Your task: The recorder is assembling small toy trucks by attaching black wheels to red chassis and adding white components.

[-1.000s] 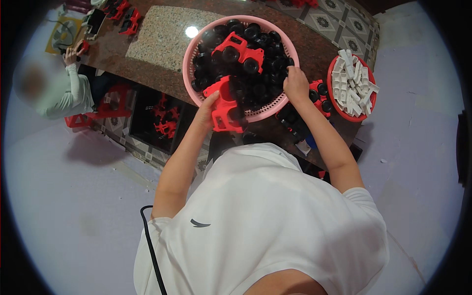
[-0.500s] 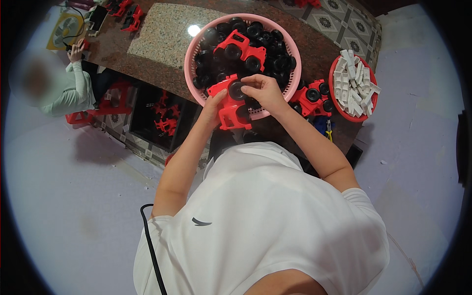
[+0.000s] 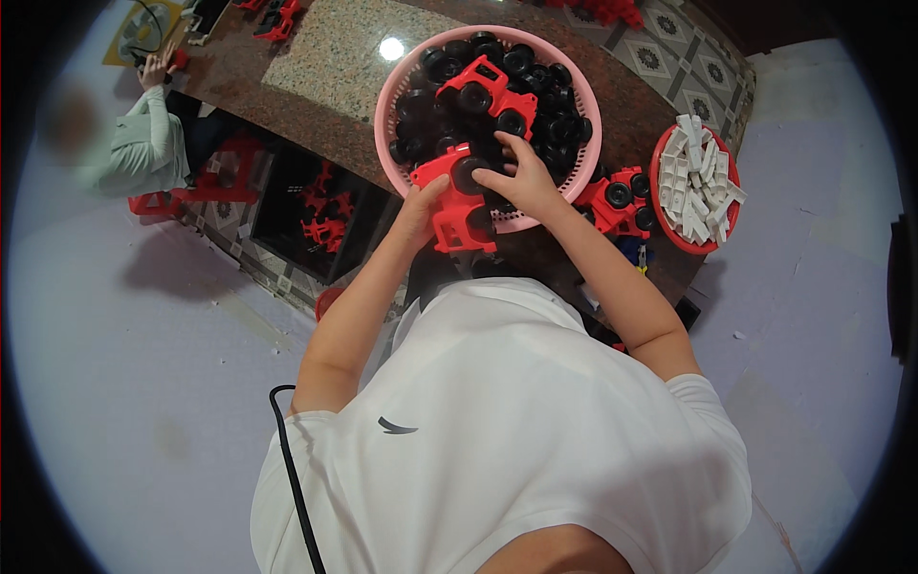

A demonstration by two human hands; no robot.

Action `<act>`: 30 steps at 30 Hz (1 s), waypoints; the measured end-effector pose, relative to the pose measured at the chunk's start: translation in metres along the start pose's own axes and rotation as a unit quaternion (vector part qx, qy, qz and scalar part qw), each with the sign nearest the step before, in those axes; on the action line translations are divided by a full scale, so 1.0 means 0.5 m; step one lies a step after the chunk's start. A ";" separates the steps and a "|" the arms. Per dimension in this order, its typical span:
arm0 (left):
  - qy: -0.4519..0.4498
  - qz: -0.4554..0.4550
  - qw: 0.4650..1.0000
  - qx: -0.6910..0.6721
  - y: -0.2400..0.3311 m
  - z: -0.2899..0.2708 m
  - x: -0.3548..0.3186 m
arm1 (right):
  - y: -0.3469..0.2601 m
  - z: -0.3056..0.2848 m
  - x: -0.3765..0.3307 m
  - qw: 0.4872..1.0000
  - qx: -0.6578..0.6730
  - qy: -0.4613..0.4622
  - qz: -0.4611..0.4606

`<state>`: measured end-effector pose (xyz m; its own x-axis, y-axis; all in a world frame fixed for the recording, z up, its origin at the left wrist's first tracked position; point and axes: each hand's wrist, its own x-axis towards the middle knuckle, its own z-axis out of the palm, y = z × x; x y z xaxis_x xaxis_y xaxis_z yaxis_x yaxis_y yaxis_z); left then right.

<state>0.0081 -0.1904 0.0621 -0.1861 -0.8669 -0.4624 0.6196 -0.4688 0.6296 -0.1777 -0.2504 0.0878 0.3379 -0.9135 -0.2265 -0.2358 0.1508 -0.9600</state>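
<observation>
My left hand (image 3: 419,215) is closed around the side of a red plastic toy truck body (image 3: 457,208), held over the near edge of a pink basket (image 3: 384,124). Black wheels are fitted on the truck, one of them (image 3: 468,175) at its upper right. My right hand (image 3: 529,182) is beside that wheel with its fingers spread; the thumb tip is close to the wheel or touching it, I cannot tell which. Black wheels (image 3: 445,67) fill the basket, and another red toy truck with wheels (image 3: 519,103) lies on top of them.
Right of the basket lie red trucks with wheels (image 3: 612,212) and a red bowl of white plastic pieces (image 3: 703,187). A dark bin (image 3: 287,215) with red parts stands below the table's left side. At far left a person (image 3: 148,143) sits on a red stool, hands at the table.
The fingers of my right hand have lifted off the wheel and spread apart. My left hand keeps its hold on the truck. The whole view has shifted slightly.
</observation>
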 end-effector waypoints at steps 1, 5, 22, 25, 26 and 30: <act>0.002 0.001 1.000 -0.001 -0.005 -0.003 0.000 | 0.018 0.008 0.003 0.995 0.087 0.015 0.051; -0.030 0.009 0.999 0.018 -0.006 -0.006 0.000 | 0.067 0.017 0.006 0.977 0.155 -0.099 0.108; -0.177 0.094 0.809 0.553 0.136 0.024 0.039 | -0.022 0.013 0.015 0.981 -0.162 -0.104 -0.015; -0.143 0.070 0.816 0.556 0.125 0.031 0.026 | 0.010 0.002 0.016 0.981 -0.139 -0.136 -0.012; -0.146 0.068 0.815 0.556 0.122 0.032 0.023 | 0.020 -0.003 0.017 0.979 -0.114 -0.166 -0.007; -0.141 0.063 0.806 0.571 0.124 0.035 0.019 | 0.008 -0.005 0.012 0.974 -0.156 -0.162 -0.031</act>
<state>0.0314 -0.2306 0.1075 -0.4431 -0.8480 -0.2908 -0.4296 -0.0839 0.8991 -0.1787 -0.2561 0.0832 0.6181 -0.7425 -0.2583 -0.4537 -0.0686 -0.8885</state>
